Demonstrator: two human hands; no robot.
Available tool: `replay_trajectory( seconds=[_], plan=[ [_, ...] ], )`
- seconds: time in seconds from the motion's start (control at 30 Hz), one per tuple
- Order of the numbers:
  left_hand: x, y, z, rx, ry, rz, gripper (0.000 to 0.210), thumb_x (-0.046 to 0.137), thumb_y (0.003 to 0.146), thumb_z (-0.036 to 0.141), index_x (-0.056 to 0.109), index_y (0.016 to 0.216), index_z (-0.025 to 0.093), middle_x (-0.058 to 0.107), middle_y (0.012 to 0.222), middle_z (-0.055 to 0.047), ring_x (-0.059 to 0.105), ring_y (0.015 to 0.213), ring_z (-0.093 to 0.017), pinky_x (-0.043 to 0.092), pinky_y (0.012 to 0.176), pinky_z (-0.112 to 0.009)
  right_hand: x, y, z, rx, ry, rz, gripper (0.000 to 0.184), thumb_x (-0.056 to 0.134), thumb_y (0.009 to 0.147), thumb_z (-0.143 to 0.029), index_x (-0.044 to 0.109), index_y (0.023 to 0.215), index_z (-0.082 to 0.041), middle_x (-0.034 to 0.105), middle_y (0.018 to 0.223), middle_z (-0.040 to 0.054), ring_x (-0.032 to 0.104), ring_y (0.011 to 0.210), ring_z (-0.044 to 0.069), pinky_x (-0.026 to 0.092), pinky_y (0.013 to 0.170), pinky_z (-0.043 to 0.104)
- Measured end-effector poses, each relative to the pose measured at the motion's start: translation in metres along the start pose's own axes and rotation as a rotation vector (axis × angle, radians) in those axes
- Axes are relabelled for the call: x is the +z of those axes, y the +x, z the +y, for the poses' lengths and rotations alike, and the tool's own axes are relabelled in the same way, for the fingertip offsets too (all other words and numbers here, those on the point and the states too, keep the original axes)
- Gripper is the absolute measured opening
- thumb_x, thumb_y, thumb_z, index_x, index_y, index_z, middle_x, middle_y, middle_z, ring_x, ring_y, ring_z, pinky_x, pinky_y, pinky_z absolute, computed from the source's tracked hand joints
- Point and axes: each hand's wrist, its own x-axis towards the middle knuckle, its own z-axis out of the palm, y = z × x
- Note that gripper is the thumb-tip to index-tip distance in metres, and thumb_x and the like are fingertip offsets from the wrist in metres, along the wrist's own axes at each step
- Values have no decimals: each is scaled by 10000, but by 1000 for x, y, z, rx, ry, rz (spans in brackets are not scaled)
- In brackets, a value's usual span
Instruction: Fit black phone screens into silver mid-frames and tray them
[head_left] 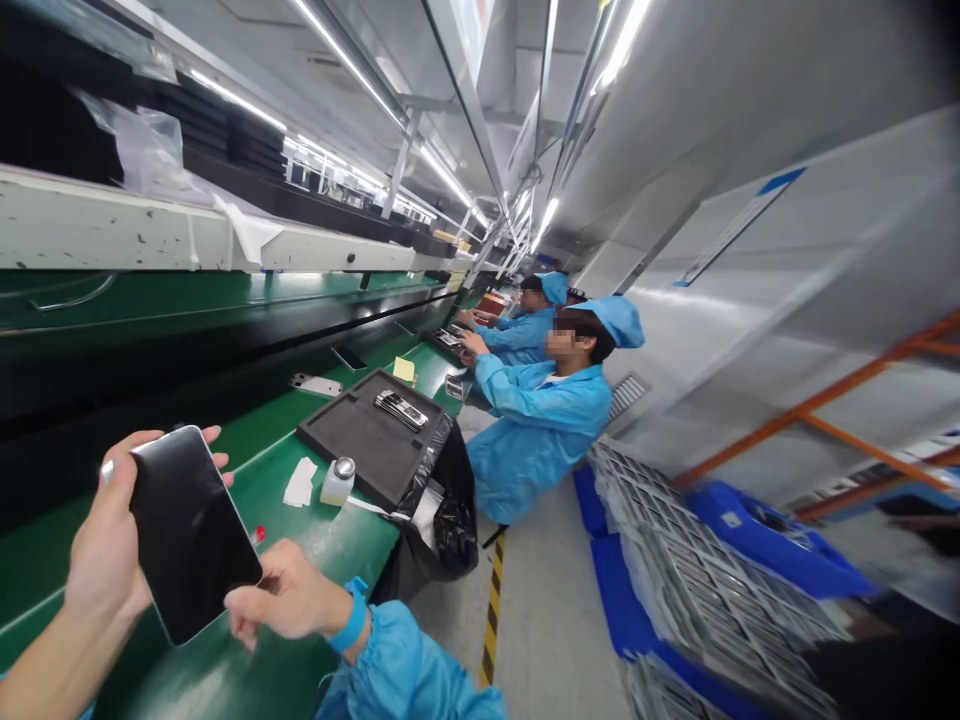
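Note:
A smartphone (196,535) with a dark, blank screen is tilted above the green workbench. My left hand (112,545) wraps round its left side and back, with fingertips showing past the far edge and something small and white on the thumb. At the lower right corner, my right hand (289,595) is closed with thumb and curled finger against the phone; a blue band circles that wrist. Beyond the phone are a small red piece (259,534), a white wipe (300,482) and a white bottle (337,484) with a metal top.
A black foam tray (352,440) bears a stack of phone parts (401,409). A black-bagged bin (450,510) adjoins the bench edge. Farther along lie phones (316,384) and a yellow pad (404,369). Two co-workers in blue (536,410) sit along the bench. Crates (697,560) stand right.

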Motion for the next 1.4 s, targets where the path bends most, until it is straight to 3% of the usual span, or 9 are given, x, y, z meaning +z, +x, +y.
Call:
replay_trajectory(
  seconds=[0.23, 0.43, 0.53, 0.63, 0.73, 0.93, 1.0, 1.13, 1.4],
  plan=[
    [-10, 12, 4, 204, 9, 13, 325, 387, 1119, 433, 643, 1019, 259, 831, 984, -39, 795, 717, -218, 692, 583, -342, 16, 26, -2, 27, 80, 30, 618, 699, 891, -703, 602, 582, -177, 585, 517, 11, 591, 485, 127, 502, 510, 246],
    [-18, 3, 1, 354, 81, 45, 386, 394, 1082, 651, 672, 1148, 391, 828, 1088, 97, 798, 1037, -226, 702, 897, -394, 37, 50, -2, 105, 166, -284, 542, 652, 1021, -555, 645, 645, -165, 627, 509, 8, 654, 503, 147, 563, 582, 254],
    [-19, -1, 2, 346, 152, 65, 376, 380, 1055, 722, 645, 1201, 498, 797, 1179, 208, 691, 1309, -232, 607, 1103, -430, 42, 48, -8, 86, 166, -196, 503, 654, 1050, -412, 625, 609, -172, 608, 502, -7, 642, 506, 130, 550, 602, 240],
    [-15, 4, 6, 351, 74, 72, 428, 293, 1120, 596, 672, 1120, 395, 830, 1056, 137, 788, 1091, -213, 696, 916, -390, 39, 43, -10, 126, 116, -121, 535, 678, 1034, -463, 606, 592, -169, 590, 483, -11, 600, 463, 122, 506, 549, 235],
    [-5, 7, 12, 300, -27, 90, 545, 159, 1156, 452, 654, 1007, 278, 821, 870, 46, 791, 761, -181, 701, 639, -307, 24, 38, -7, 121, 80, -31, 699, 560, 1012, -730, 576, 584, -179, 554, 458, -3, 585, 461, 134, 488, 548, 250],
    [1, 7, 11, 201, -5, 66, 595, 135, 1145, 500, 636, 1008, 210, 814, 880, -31, 781, 681, -207, 681, 579, -335, -6, 20, 0, 37, -49, -76, 900, 365, 850, -1010, 589, 600, -174, 554, 512, 19, 568, 495, 138, 501, 605, 291],
    [-6, 9, 7, 122, 54, -32, 586, 175, 1132, 545, 639, 1041, 198, 818, 934, -68, 789, 689, -234, 684, 589, -377, -13, 16, -1, 11, -54, -52, 925, 357, 839, -1017, 652, 704, -151, 622, 625, 46, 625, 593, 161, 541, 680, 315],
    [-15, 3, -9, -122, 217, -329, 562, 579, 975, 718, 668, 1150, 192, 820, 1006, -151, 805, 747, -310, 690, 685, -443, -25, 11, -16, -199, -93, 310, 966, 414, 810, -1011, 723, 1127, -152, 701, 960, 79, 662, 853, 186, 555, 818, 326],
    [-4, -14, -58, -371, 369, -492, 561, 799, 851, 659, 771, 1156, 189, 801, 804, -130, 808, 814, -344, 641, 664, -369, -42, 1, -10, -84, 56, 279, 920, 383, 939, -933, 753, 1062, -100, 443, 483, -61, 440, 405, 109, 351, 404, 217]
  ],
)
